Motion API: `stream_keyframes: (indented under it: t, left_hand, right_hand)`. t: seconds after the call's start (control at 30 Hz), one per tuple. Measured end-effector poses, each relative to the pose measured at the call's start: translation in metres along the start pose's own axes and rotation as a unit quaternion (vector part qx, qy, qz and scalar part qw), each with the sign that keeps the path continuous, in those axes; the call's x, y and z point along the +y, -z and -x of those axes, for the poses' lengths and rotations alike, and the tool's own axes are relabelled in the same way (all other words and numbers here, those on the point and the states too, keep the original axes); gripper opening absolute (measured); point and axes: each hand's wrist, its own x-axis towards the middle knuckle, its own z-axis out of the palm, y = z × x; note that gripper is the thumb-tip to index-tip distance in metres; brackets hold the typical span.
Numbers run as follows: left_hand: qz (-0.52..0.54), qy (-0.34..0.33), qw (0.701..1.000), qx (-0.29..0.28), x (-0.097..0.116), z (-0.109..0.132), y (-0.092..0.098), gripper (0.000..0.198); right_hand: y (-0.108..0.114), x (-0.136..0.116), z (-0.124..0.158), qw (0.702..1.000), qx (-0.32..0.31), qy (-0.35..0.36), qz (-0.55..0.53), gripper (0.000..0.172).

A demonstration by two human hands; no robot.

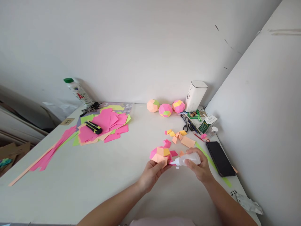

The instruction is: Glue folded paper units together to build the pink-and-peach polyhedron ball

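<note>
My left hand point(151, 174) grips a partly built paper ball point(160, 153) of pink, peach and yellow folded pieces. In my right hand point(201, 168) is a white glue bottle point(188, 159), lying nearly level, its nozzle pointing left at the ball's lower right side. Whether the tip touches the paper I cannot tell. A small white cap point(177, 167) shows just below the nozzle. Loose folded paper pieces point(175, 135) in yellow, orange and pink lie beyond my hands, beside a flat peach paper strip point(188, 142).
Three finished paper balls point(165, 110) stand by the wall near a white container point(196, 95). A black phone point(219, 158), scissors point(185, 127) and a small jar point(213, 131) lie right. Leftward are pink sheets point(108, 124), a utility knife point(93, 127), paper strips point(54, 149) and a green-capped bottle point(78, 91).
</note>
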Motion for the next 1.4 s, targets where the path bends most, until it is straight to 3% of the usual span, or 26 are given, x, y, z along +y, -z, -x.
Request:
stream_keyframes:
  t: [0.27, 0.67, 0.83, 0.97, 1.07, 1.2, 1.4]
  left_hand:
    - [0.002, -0.009, 1.000, -0.020, 0.001, 0.000, 0.000, 0.025]
    - [0.014, -0.002, 1.000, 0.011, 0.001, 0.000, -0.001, 0.025]
    - [0.028, 0.002, 1.000, 0.011, 0.001, 0.000, 0.000, 0.027]
    - [0.042, -0.001, 0.999, 0.003, 0.000, -0.001, 0.002, 0.025]
    - [0.055, 0.001, 0.998, -0.009, 0.000, -0.001, 0.002, 0.020]
    - [0.072, 0.006, 0.997, -0.024, -0.001, 0.000, 0.002, 0.016]
    - [0.067, 0.016, 0.996, -0.050, 0.001, 0.003, 0.002, 0.017]
  right_hand:
    - [0.004, -0.001, -0.001, 0.999, 0.015, 0.032, 0.008, 0.016]
    - [0.007, -0.007, -0.002, 0.998, 0.002, 0.040, 0.049, 0.016]
    - [0.009, 0.005, -0.007, 0.994, 0.076, -0.021, -0.075, 0.022]
    - [0.012, 0.009, -0.018, 0.964, 0.127, -0.086, -0.218, 0.024]
    - [0.015, 0.010, -0.025, 0.946, 0.125, -0.134, -0.267, 0.025]
    - [0.017, 0.022, -0.031, 0.957, 0.113, -0.138, -0.230, 0.032]
    - [0.021, 0.040, -0.033, 0.984, 0.138, -0.103, -0.045, 0.048]
